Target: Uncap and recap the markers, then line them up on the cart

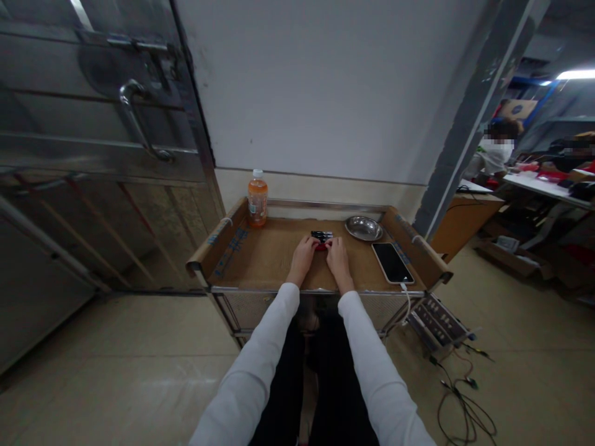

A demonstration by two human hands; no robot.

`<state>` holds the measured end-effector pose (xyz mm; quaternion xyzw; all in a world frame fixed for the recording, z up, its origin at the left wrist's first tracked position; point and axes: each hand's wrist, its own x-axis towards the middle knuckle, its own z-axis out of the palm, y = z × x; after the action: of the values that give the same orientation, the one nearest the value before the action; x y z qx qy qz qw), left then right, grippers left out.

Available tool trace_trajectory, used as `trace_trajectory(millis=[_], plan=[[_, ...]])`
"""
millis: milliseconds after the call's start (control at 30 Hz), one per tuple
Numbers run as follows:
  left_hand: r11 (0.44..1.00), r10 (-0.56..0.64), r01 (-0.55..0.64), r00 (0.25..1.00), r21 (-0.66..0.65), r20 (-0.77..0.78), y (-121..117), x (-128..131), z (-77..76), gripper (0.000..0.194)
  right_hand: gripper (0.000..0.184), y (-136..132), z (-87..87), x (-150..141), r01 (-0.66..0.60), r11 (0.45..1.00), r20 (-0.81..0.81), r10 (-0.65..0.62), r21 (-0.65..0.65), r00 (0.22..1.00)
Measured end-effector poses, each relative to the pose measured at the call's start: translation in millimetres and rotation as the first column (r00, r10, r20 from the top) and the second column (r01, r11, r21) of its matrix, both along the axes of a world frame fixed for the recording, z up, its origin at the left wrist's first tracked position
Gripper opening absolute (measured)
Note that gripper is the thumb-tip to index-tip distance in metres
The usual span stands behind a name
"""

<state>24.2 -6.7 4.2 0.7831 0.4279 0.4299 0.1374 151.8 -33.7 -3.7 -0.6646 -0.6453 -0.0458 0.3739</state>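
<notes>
My left hand [303,255] and my right hand [338,255] are close together over the cardboard-covered top of a small cart [264,260]. The fingers of both are closed at either end of a small red object [321,247], whose kind is too small to make out. Just beyond the fingertips lie several small black pieces with shiny highlights [321,235]. Whether these pieces are joined to the red object cannot be seen. My fingers partly hide the red object.
A bottle of orange drink [257,201] stands at the back left of the cart. To the right are a round metal dish [364,228] and a phone [393,263] with a white cable [408,303]. Raised cardboard sides border the top. Black cables [467,402] lie on the floor.
</notes>
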Motion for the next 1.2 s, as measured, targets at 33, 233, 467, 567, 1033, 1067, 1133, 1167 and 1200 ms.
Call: trace_trajectory(millis=[33, 233, 467, 567, 1033, 1067, 1133, 1167, 1200], plan=[[1.0, -0.005, 0.005, 1.0, 0.001, -0.007, 0.0, 0.0, 0.2, 0.015, 0.022, 0.5, -0.4, 0.2, 0.004, 1.0, -0.015, -0.003, 0.01, 1.0], [0.999, -0.031, 0.032, 0.999, 0.003, -0.039, 0.0, 0.5, 2.6, 0.016, 0.024, 1.9, -4.0, 0.2, -0.033, 0.998, -0.084, 0.037, 0.05, 0.996], [1.0, -0.008, 0.007, 0.999, -0.006, -0.04, 4.4, 3.2, 0.4, 0.017, 0.023, 3.3, -5.6, 0.8, -0.078, 0.996, -0.142, 0.083, 0.045, 0.986], [1.0, -0.016, 0.016, 0.999, -0.003, -0.032, 6.2, 3.2, -0.9, 0.017, 0.021, 3.4, -5.1, 0.7, -0.093, 0.995, -0.151, 0.097, 0.033, 0.984], [1.0, 0.004, -0.005, 1.0, -0.012, -0.008, 3.7, 0.3, -0.5, 0.018, 0.018, -0.3, -2.2, -0.2, -0.103, 0.995, -0.187, 0.104, 0.017, 0.977], [1.0, 0.002, -0.002, 1.0, -0.012, -0.007, 3.9, 0.2, -0.8, 0.018, 0.018, -0.2, -2.7, -0.1, -0.103, 0.994, -0.188, 0.107, 0.029, 0.976], [1.0, -0.008, 0.008, 1.0, -0.011, 0.0, 4.5, 0.2, -1.3, 0.018, 0.018, 0.1, -3.8, 0.3, -0.112, 0.992, -0.194, 0.12, 0.052, 0.974], [1.0, -0.014, 0.014, 1.0, -0.011, 0.006, 4.8, 0.2, -1.6, 0.017, 0.018, 0.4, -4.2, 0.5, -0.118, 0.991, -0.197, 0.128, 0.061, 0.972], [1.0, -0.02, 0.02, 1.0, -0.009, 0.014, 5.1, 0.4, -1.7, 0.017, 0.017, 0.7, -4.6, 0.8, -0.127, 0.99, -0.2, 0.138, 0.067, 0.97]])
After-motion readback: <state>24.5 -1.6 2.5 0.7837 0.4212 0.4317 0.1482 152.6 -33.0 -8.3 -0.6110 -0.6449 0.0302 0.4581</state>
